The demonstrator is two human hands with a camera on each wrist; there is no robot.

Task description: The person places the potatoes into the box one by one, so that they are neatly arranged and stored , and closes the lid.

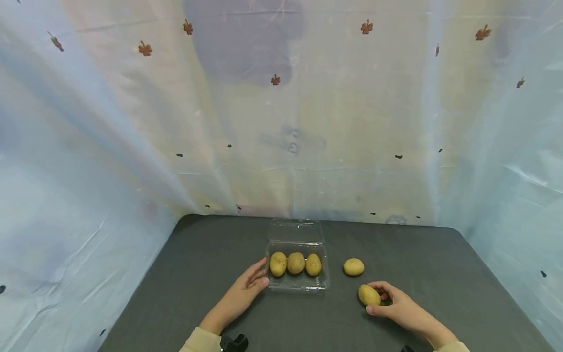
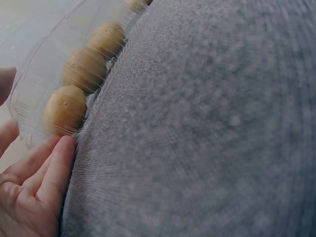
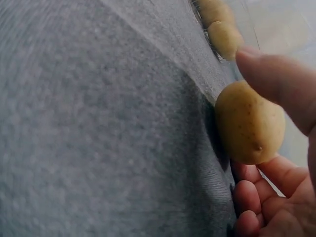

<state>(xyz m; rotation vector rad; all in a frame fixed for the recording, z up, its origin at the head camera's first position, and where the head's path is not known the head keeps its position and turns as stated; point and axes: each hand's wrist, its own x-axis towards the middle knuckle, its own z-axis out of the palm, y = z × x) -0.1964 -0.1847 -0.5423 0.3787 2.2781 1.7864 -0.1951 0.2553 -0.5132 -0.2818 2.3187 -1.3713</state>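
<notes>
In the head view, a clear plastic clamshell box stands with its lid up, holding a row of potatoes: a left one, a middle one and a right one. My left hand rests at the box's left side, its fingers extended and fingertips touching the wall. To the right of the box, my right hand holds another potato between thumb and fingers, close to the table surface. Both the thumb and the held potato show in the right wrist view.
One more loose potato lies on the dark grey table, between the box and the right hand, slightly farther back. A pale patterned sheet hangs behind the table and along both sides.
</notes>
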